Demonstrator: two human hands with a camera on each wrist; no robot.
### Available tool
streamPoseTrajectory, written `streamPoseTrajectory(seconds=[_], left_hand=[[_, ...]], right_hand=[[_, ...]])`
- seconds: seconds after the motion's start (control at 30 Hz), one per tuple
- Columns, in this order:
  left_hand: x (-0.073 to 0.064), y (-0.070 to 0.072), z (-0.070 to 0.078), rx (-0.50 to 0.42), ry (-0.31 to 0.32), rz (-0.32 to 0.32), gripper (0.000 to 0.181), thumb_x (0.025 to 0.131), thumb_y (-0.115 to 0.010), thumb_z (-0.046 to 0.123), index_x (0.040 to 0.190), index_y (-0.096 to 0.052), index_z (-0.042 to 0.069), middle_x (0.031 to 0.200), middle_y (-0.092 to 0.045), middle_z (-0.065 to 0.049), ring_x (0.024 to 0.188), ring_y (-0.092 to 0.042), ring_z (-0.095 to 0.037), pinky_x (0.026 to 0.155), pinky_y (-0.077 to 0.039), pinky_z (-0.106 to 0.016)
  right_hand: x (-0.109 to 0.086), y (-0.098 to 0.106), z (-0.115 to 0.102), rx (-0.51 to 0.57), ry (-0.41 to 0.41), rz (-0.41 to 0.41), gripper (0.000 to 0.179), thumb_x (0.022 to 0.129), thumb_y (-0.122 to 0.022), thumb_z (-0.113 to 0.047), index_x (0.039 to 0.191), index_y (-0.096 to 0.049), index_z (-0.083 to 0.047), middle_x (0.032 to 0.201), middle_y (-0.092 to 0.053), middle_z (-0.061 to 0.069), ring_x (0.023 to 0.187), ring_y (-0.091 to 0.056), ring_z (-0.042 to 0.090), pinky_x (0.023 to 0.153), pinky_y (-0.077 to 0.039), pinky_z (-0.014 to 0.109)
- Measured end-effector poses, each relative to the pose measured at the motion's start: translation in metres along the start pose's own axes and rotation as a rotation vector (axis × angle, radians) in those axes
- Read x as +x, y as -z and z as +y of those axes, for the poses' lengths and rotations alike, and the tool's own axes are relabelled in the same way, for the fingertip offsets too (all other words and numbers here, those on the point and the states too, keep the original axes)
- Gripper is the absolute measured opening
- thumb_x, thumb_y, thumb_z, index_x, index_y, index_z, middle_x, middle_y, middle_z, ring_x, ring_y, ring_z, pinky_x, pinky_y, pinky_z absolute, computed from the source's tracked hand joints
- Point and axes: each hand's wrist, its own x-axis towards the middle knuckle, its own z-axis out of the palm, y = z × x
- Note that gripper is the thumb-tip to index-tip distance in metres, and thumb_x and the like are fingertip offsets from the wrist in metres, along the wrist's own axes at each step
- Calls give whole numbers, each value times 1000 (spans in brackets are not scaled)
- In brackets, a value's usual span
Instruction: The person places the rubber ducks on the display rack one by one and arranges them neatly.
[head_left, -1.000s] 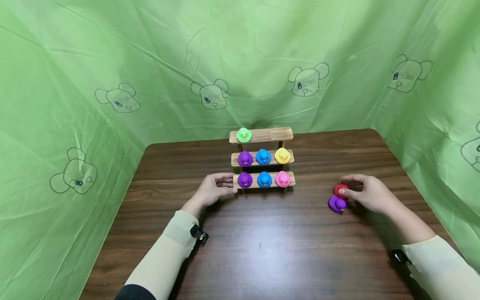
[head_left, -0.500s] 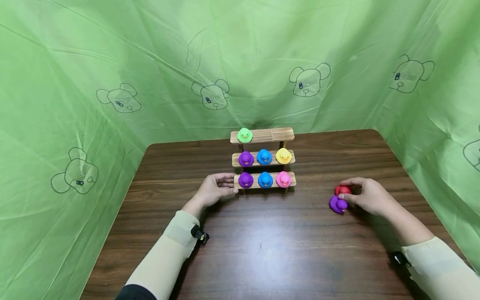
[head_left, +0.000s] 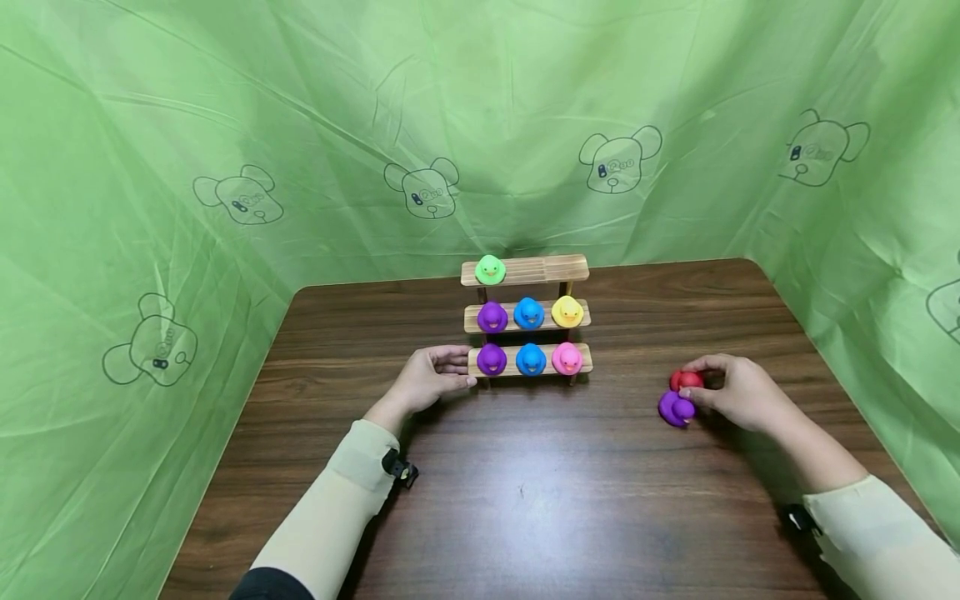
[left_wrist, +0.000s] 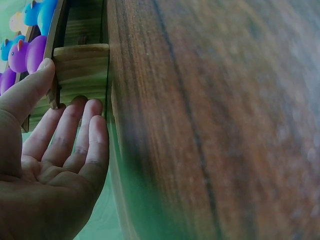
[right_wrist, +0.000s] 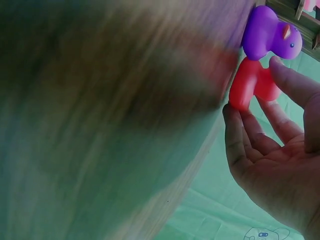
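My left hand (head_left: 429, 380) holds the left end of the lowest tier of a three-tier wooden stand (head_left: 543, 268). In the left wrist view the thumb lies at the tier's edge and the fingertips (left_wrist: 94, 107) reach beside the leg. At the right, my right hand (head_left: 742, 393) grips a red rubber duck (right_wrist: 243, 86) between thumb and fingers. A purple rubber duck (head_left: 677, 409) on the table touches it. Rubber ducks stand on the tiers: a green duck (head_left: 490, 270) on top, purple, blue and yellow (head_left: 567, 312) in the middle, purple, blue and pink (head_left: 567, 359) below.
The stand is near the back edge of the dark wooden table (head_left: 480, 517). Behind and at both sides hangs a green cloth (head_left: 510, 100) with bear-head drawings. Bare tabletop lies between the stand and the right hand.
One second ago the right thumb lay over the red duck; it has since shifted to the duck's near side, beside the purple duck. The left hand stays put on the stand.
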Motion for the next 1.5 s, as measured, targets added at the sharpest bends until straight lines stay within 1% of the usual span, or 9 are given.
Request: streamPoseTrajectory(seconds=[0.17,0.4,0.5,0.63,0.7,1.03,1.2,1.33,1.5], left_hand=[[0,0,0,-5,0,2,55,85,-84,-6,135,-63,-9,121,-71,-28,113,-69,-43,89,-62,-28],[1,0,-1,0,3,1,55,85,-84,-5,136,-63,-9,121,-72,-27,113,-70,-41,89,-62,-28],[1,0,-2,-1,7,-2,56,85,-85,-5,136,-63,-8,121,-72,-27,114,-70,-41,90,-62,-28],[2,1,-2,-5,12,-3,56,85,-85,-5,136,-63,-8,121,-72,-26,114,-69,-41,89,-62,-28],[2,1,-2,-6,12,-1,56,85,-84,-5,137,-63,-8,121,-72,-27,114,-69,-41,89,-62,-28],[1,0,1,9,19,0,55,85,-85,-4,136,-64,-8,121,-72,-25,113,-70,-40,90,-62,-29],[1,1,0,7,21,0,55,84,-85,-5,135,-64,-7,120,-73,-24,112,-71,-38,90,-62,-30],[1,1,0,5,19,2,55,84,-85,-6,136,-64,-7,120,-73,-25,113,-70,-40,89,-62,-30],[1,0,3,-7,20,-2,56,84,-85,-6,136,-63,-8,121,-72,-26,114,-69,-42,89,-62,-29]], right_hand=[[-1,3,-3,-1,-10,35,40,92,-84,-37,119,-74,-10,110,-76,14,101,-71,32,81,-53,37],[0,5,-11,3,14,84,41,94,-82,-36,121,-74,-7,115,-75,19,111,-67,42,90,-51,54],[0,5,-14,27,29,109,38,93,-83,-33,120,-75,-7,116,-75,18,110,-69,40,88,-54,42],[3,8,-20,63,42,137,37,92,-84,-32,121,-76,-10,117,-75,13,107,-70,34,80,-52,18],[3,10,-25,93,39,134,39,93,-84,-33,124,-75,-10,119,-75,14,108,-70,35,79,-50,13],[13,24,-49,98,64,163,43,92,-84,-38,126,-73,-15,117,-76,16,104,-73,35,71,-54,16],[24,27,-67,151,120,194,39,91,-86,-26,125,-74,-11,117,-76,13,100,-73,17,77,-53,8],[33,30,-86,172,183,234,38,89,-87,-18,124,-76,-10,120,-74,10,98,-70,6,82,-53,9],[46,34,-107,192,225,236,37,90,-86,-17,125,-76,-10,123,-72,8,101,-71,13,84,-55,11]])
